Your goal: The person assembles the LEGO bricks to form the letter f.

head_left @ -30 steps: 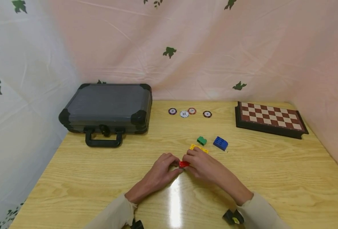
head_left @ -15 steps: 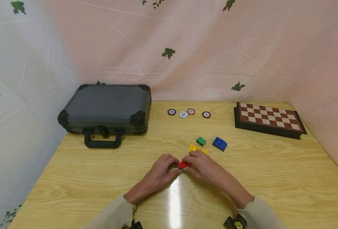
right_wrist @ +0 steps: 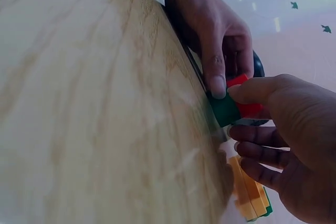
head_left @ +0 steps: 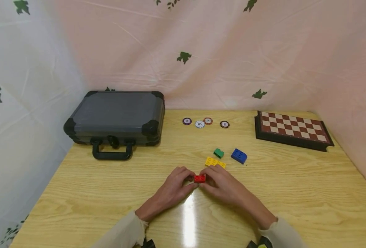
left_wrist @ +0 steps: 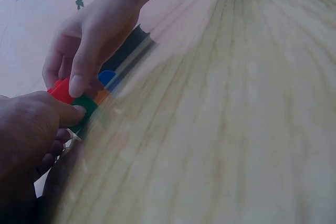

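Note:
In the head view a red toy brick [head_left: 200, 178] is held low at the table's middle, between both hands. The wrist views show it on top of a green toy brick [right_wrist: 226, 112], which the hands hide from above. My left hand [head_left: 174, 187] pinches the green brick, its thumb on the near side. From the other side my right hand [head_left: 224, 186] pinches the red brick between thumb and fingers. Just beyond the right fingertips lies a yellow toy brick [head_left: 215, 162], its near edge partly covered by them.
A small green brick [head_left: 219, 153] and a blue brick [head_left: 239, 156] lie behind the yellow one. Several poker chips [head_left: 200, 124] lie farther back. A dark grey case [head_left: 118, 113] stands at the back left, a folded chessboard [head_left: 293, 127] at the back right.
The red brick has gone from tilted to level, its studs now facing up. My right fingers have drawn back slightly, showing more of the yellow brick. My left hand has hardly moved.

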Action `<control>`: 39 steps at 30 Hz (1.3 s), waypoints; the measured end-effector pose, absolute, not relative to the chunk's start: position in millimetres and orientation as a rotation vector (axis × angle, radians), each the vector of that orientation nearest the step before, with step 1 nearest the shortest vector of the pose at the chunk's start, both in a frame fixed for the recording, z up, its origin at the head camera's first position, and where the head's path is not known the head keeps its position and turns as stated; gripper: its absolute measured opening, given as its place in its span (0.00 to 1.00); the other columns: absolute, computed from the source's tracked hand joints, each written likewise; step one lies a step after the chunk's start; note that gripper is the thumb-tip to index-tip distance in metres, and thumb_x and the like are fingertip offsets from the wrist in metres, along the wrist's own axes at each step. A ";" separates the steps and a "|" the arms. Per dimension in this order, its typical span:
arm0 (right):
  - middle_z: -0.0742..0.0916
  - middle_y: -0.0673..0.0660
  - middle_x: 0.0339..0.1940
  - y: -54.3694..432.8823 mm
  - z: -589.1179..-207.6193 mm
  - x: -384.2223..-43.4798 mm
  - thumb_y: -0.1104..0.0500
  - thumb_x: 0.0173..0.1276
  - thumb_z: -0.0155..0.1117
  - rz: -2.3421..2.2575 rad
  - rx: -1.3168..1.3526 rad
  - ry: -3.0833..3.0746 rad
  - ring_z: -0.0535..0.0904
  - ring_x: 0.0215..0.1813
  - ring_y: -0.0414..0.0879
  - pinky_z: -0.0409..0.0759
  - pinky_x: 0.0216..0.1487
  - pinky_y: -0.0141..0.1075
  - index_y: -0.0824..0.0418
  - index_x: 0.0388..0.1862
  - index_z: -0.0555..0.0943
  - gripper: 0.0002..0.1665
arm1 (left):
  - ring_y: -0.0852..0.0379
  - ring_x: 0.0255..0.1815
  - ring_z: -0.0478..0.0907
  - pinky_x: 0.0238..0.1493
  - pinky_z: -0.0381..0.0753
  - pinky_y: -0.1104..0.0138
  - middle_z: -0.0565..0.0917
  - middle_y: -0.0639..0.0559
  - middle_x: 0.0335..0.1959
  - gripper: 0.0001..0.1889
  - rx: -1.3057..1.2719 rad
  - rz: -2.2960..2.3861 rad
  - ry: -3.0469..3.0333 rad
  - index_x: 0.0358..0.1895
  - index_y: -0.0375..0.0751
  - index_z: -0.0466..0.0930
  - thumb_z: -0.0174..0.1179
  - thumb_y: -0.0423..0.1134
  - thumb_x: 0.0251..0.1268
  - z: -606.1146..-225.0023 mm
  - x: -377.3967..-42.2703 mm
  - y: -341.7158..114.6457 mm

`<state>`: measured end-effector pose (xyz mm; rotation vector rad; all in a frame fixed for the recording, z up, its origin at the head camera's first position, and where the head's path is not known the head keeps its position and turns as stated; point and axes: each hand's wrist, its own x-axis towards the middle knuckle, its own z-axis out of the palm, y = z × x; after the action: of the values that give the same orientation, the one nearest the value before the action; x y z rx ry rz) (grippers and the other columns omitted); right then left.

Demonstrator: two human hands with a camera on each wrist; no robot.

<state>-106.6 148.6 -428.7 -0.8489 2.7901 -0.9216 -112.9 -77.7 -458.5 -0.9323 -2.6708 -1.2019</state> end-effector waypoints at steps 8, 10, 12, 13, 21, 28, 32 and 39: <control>0.82 0.46 0.45 161.6 -425.1 -107.6 0.54 0.72 0.71 -0.964 -0.797 2.833 0.75 0.49 0.44 0.78 0.50 0.44 0.54 0.53 0.83 0.13 | 0.58 0.43 0.75 0.45 0.77 0.62 0.82 0.56 0.41 0.09 -0.918 -1.200 -2.673 0.46 0.43 0.86 0.72 0.40 0.68 -458.2 -112.3 -77.3; 0.81 0.45 0.42 166.5 -424.9 -108.5 0.53 0.72 0.72 -0.979 -0.777 2.858 0.74 0.47 0.43 0.78 0.48 0.43 0.54 0.52 0.83 0.13 | 0.58 0.43 0.75 0.45 0.77 0.62 0.82 0.56 0.41 0.09 -0.912 -1.206 -2.680 0.47 0.43 0.86 0.72 0.39 0.67 -457.7 -112.1 -77.5; 0.81 0.45 0.41 171.5 -424.9 -109.5 0.53 0.71 0.73 -0.994 -0.770 2.880 0.74 0.46 0.42 0.78 0.47 0.42 0.55 0.51 0.84 0.14 | 0.59 0.44 0.75 0.46 0.77 0.62 0.82 0.56 0.41 0.10 -0.909 -1.208 -2.692 0.48 0.43 0.86 0.72 0.40 0.68 -457.3 -112.1 -77.4; 0.81 0.45 0.41 174.1 -425.1 -110.0 0.53 0.70 0.74 -0.995 -0.764 2.889 0.74 0.46 0.42 0.78 0.47 0.42 0.55 0.51 0.84 0.14 | 0.59 0.44 0.75 0.46 0.77 0.63 0.81 0.56 0.42 0.10 -0.906 -1.209 -2.702 0.48 0.43 0.86 0.71 0.40 0.68 -457.0 -112.3 -77.1; 0.82 0.48 0.44 189.1 -427.5 -113.6 0.55 0.71 0.73 -0.999 -0.707 2.965 0.75 0.47 0.44 0.79 0.49 0.46 0.57 0.51 0.83 0.13 | 0.58 0.45 0.74 0.47 0.77 0.62 0.81 0.57 0.42 0.10 -0.895 -1.197 -2.734 0.49 0.43 0.85 0.70 0.41 0.69 -457.0 -113.0 -76.2; 0.79 0.55 0.45 190.5 -431.3 -117.0 0.55 0.66 0.78 -0.861 -0.588 3.111 0.70 0.44 0.49 0.74 0.44 0.44 0.65 0.58 0.80 0.27 | 0.58 0.43 0.74 0.46 0.77 0.63 0.81 0.57 0.41 0.10 -0.894 -1.188 -2.723 0.49 0.43 0.85 0.71 0.40 0.69 -458.3 -112.5 -76.8; 0.78 0.57 0.45 191.3 -434.6 -119.4 0.53 0.66 0.78 -0.809 -0.511 3.122 0.70 0.44 0.50 0.72 0.44 0.45 0.66 0.61 0.79 0.30 | 0.58 0.44 0.74 0.46 0.77 0.62 0.81 0.57 0.41 0.10 -0.886 -1.184 -2.727 0.49 0.43 0.85 0.70 0.40 0.69 -458.2 -112.5 -77.0; 0.78 0.57 0.46 191.1 -440.8 -121.4 0.48 0.69 0.75 -0.781 -0.488 3.102 0.70 0.47 0.53 0.70 0.47 0.47 0.65 0.61 0.80 0.30 | 0.58 0.43 0.74 0.46 0.77 0.62 0.80 0.57 0.41 0.10 -0.885 -1.189 -2.732 0.49 0.43 0.85 0.70 0.40 0.69 -457.8 -112.2 -76.8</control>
<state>-121.4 191.1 -440.8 -0.4876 3.1017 -0.7812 -112.2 -76.8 -457.8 -0.8849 -2.7319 -1.1894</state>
